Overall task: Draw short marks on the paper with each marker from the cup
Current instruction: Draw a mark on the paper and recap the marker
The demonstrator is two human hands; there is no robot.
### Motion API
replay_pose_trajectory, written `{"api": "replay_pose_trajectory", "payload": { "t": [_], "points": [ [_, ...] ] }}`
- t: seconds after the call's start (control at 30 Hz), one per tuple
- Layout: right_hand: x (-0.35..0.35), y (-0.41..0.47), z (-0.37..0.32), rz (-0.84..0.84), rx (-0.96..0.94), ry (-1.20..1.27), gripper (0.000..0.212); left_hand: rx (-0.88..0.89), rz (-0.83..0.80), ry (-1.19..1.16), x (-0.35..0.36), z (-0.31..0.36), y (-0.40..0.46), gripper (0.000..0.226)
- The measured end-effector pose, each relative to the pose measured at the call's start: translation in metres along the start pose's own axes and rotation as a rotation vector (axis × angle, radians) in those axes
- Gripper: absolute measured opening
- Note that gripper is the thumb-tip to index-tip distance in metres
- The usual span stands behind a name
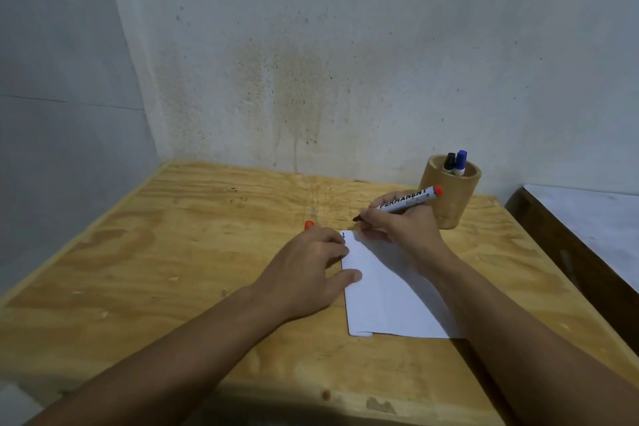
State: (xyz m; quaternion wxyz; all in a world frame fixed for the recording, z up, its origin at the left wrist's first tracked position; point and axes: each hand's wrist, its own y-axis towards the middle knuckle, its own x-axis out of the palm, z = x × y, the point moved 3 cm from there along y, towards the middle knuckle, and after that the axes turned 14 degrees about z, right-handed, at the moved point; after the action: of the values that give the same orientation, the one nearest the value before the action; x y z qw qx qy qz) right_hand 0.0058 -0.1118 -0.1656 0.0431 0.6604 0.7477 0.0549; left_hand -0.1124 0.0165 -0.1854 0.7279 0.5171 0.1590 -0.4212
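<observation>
A white sheet of paper lies on the wooden table, with one short blue mark near its top left corner. My right hand grips an uncapped marker with a red end; its dark tip hovers just beyond the paper's top edge. My left hand rests on the paper's left edge, thumb on the sheet, and holds a red cap that peeks out above its fingers. A round wooden cup behind my right hand holds a black marker and a blue marker.
The table stands in a corner between two stained pale walls. A second, darker table with a white top stands to the right, past a narrow gap.
</observation>
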Motion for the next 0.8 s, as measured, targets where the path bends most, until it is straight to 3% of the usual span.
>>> {"api": "replay_pose_trajectory", "payload": {
  "t": [0.2,0.57,0.8],
  "points": [
    [0.003,-0.001,0.015,0.012,-0.061,-0.068,0.010,0.014,-0.010,-0.002,0.002,-0.001,-0.003,0.045],
    [-0.001,0.007,0.012,-0.026,-0.210,-0.179,0.013,0.006,-0.093,-0.017,0.005,-0.004,-0.001,0.040],
    [-0.001,0.004,0.022,-0.037,-0.152,-0.129,0.014,-0.003,-0.062,-0.013,0.005,-0.002,-0.003,0.041]
  ]
}}
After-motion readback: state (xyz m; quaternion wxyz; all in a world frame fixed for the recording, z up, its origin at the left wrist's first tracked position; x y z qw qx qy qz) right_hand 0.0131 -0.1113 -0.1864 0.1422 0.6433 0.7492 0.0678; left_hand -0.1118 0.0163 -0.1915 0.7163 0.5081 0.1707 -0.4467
